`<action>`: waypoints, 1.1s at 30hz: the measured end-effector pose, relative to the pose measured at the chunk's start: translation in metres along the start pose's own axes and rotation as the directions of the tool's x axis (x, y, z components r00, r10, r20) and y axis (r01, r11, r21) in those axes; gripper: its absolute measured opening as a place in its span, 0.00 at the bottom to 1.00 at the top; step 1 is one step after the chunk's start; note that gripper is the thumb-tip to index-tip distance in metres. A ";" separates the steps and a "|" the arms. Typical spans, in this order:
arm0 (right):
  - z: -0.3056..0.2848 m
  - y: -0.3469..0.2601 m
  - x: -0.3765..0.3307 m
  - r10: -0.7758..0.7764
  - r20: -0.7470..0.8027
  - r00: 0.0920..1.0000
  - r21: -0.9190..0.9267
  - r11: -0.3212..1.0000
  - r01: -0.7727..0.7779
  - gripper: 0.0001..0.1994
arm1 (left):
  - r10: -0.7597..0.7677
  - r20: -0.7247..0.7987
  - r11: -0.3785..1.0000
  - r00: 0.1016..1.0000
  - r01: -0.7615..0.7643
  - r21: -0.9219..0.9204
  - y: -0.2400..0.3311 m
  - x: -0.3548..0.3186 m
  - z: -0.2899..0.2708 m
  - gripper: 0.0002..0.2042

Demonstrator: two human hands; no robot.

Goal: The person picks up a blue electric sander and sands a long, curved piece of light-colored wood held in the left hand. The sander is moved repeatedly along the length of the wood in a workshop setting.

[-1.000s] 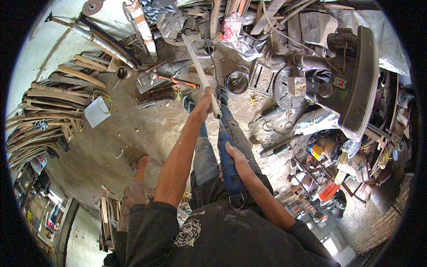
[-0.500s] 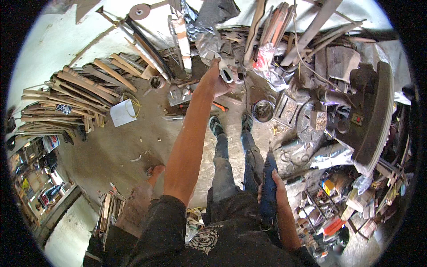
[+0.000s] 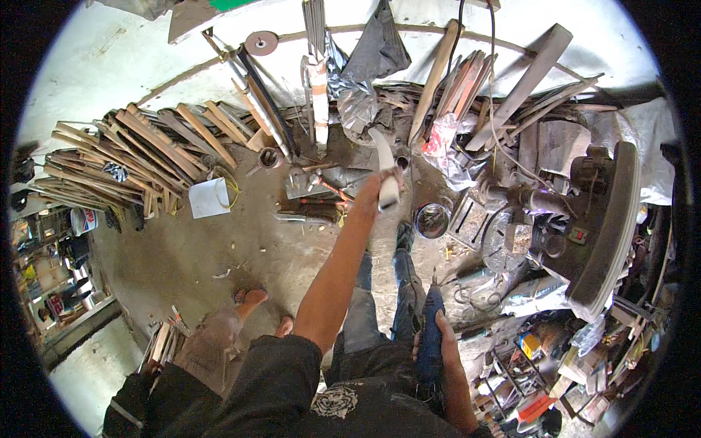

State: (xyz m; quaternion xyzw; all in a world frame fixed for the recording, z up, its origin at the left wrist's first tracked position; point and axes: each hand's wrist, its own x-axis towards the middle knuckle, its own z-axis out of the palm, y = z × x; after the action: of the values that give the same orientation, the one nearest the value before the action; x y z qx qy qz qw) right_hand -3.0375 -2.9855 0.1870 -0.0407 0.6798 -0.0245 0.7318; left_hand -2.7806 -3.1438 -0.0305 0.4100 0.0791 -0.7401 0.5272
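Note:
My left hand (image 3: 375, 188) is stretched out in front of me over the floor, its fingers wrapped round a pale, curved, tapering piece (image 3: 384, 155). The near end of this piece looks cut and hollow, and its thin end points away from me; I cannot tell its material. Close to my body on the right, my right hand (image 3: 447, 342) grips a blue rotary power tool (image 3: 431, 328). The tool's narrow tip (image 3: 434, 276) points forward, well apart from the pale piece.
Stacked wooden sticks (image 3: 146, 157) lean along the left wall. A white sheet (image 3: 209, 198), hand tools (image 3: 325, 188) and a round tin (image 3: 432, 220) lie on the floor. On the right stands a large machine (image 3: 602, 226) beside cluttered shelving (image 3: 569, 365). Another person's foot (image 3: 251, 296) is at my left.
The view has tipped up, showing more wall. My left hand has come nearer to me with the pale piece, whose long curved end now shows. My right hand still holds the tool.

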 end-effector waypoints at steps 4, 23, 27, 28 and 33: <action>0.001 -0.006 -0.009 -0.071 0.029 0.997 0.050 0.996 0.069 0.27 | -0.167 0.007 0.973 0.986 0.164 0.162 -0.050 0.012 -0.024 0.11; 0.026 0.012 0.025 0.230 0.163 0.959 0.004 0.972 -0.233 0.26 | -0.376 -0.265 0.892 0.888 0.424 0.156 -0.133 -0.031 -0.078 0.06; 0.027 0.012 0.029 0.209 0.168 0.963 0.012 0.977 -0.214 0.27 | -0.371 -0.277 0.896 0.886 0.420 0.143 -0.135 -0.031 -0.078 0.06; 0.027 0.012 0.031 0.218 0.171 0.961 0.019 0.974 -0.224 0.27 | -0.368 -0.272 0.898 0.889 0.416 0.142 -0.136 -0.031 -0.079 0.05; 0.027 0.011 0.039 0.211 0.208 0.955 0.035 0.974 -0.223 0.26 | -0.335 -0.274 0.898 0.902 0.393 0.199 -0.142 -0.029 -0.082 0.05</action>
State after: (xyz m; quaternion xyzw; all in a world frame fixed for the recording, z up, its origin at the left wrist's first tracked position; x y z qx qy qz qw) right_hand -3.0076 -2.9770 0.1491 0.0532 0.6008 0.0404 0.7966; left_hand -2.8543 -3.0172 -0.1089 0.5343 0.1224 -0.7769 0.3097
